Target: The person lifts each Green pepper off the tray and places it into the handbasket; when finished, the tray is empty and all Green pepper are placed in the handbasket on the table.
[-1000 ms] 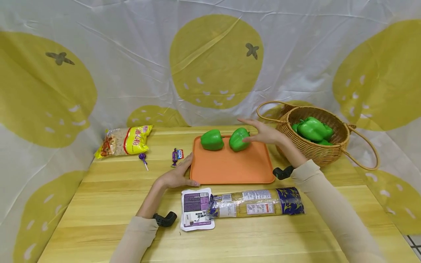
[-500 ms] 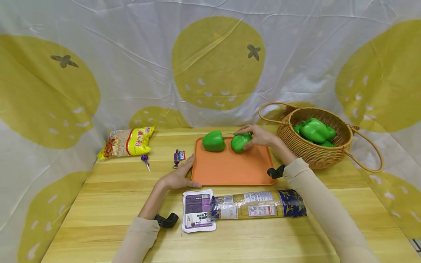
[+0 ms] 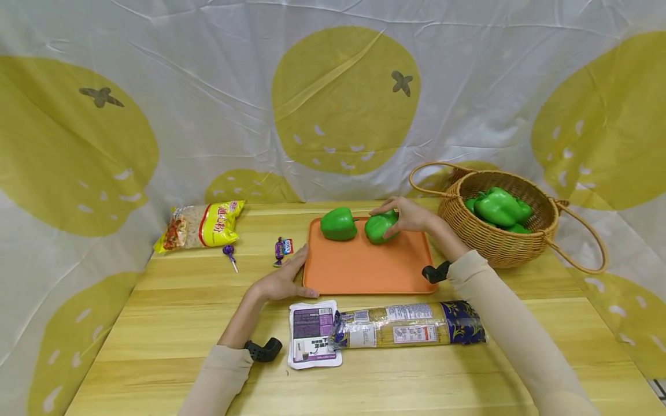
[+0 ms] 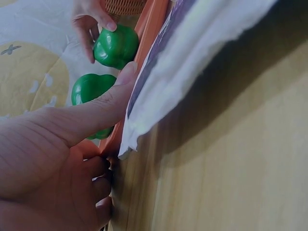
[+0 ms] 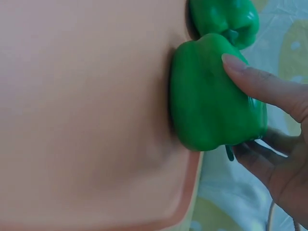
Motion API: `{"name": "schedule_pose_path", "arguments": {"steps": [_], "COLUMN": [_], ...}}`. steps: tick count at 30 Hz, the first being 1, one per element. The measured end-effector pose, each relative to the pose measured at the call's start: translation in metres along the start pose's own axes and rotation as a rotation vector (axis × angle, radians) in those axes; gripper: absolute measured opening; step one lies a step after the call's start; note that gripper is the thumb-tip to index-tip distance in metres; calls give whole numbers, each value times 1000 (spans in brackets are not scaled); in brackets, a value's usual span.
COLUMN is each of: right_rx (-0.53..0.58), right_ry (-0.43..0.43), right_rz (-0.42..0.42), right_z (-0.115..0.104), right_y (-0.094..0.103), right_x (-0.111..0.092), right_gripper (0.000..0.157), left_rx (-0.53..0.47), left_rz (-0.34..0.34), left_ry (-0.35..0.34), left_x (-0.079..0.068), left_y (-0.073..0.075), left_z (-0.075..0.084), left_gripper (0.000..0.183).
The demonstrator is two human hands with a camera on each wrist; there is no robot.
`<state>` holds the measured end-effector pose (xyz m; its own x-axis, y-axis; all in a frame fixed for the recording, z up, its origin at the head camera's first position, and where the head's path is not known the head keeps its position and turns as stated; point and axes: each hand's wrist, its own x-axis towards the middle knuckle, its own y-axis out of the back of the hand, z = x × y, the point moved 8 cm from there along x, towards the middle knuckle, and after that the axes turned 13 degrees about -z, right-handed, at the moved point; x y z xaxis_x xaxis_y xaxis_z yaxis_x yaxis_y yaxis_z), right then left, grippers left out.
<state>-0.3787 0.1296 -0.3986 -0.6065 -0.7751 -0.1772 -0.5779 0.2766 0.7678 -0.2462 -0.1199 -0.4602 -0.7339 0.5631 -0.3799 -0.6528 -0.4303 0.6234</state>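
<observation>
An orange tray (image 3: 364, 266) bears two green bell peppers along its far side. My right hand (image 3: 408, 215) grips the right bell pepper (image 3: 378, 229). In the right wrist view, the thumb lies on this bell pepper (image 5: 211, 96) and the other fingers are partly hidden behind it; it still sits on the tray. The left bell pepper (image 3: 339, 224) stands apart from the hand. At the tray's near left corner rests my left hand (image 3: 281, 282), fingers along the left edge and thumb by the front edge. The left wrist view shows the thumb (image 4: 108, 103) against the rim.
A wicker basket (image 3: 494, 245) with several green peppers stands right of the tray. In front lie a noodle packet (image 3: 411, 326) and a white-purple pouch (image 3: 314, 335). Left are a yellow food bag (image 3: 200, 225), a lollipop (image 3: 229, 251) and small wrapped sweets (image 3: 282, 248).
My right hand has come down and left onto the right bell pepper, its fingers closing around it. The left hand has kept its place at the tray.
</observation>
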Motion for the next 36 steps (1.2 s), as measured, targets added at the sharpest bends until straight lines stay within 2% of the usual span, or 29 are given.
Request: {"name": "schedule_pose_path", "arguments": {"steps": [4,8,13,19,26,36], "right_rx": [-23,-18,-61,-78,-96,-132], "right_ry": [-2,-11,-15,-78,-145,-266], "right_rz": [3,-7,4,17,47,98], "right_z": [-4,-18,-41,-54,-44,-15], "right_y": [1,8,27,58,91,131], "right_x": [-9,-26,-58,-95,-129,-169], "right_gripper": [64,63,63,61,56,55], "left_rx": [5,3,-3,-1,-2,-2], "left_rz": [-3,-4,-5,-2,-11,-15], "left_ry": [5,13,11,7,9,16], "left_x": [0,0,1,1,4,2], "left_y": [0,-1,-3,-2,-2,-1], "left_z": [0,-2,-4,-3,-6,-9], "left_gripper": [112,113,114,115,115,115]}}
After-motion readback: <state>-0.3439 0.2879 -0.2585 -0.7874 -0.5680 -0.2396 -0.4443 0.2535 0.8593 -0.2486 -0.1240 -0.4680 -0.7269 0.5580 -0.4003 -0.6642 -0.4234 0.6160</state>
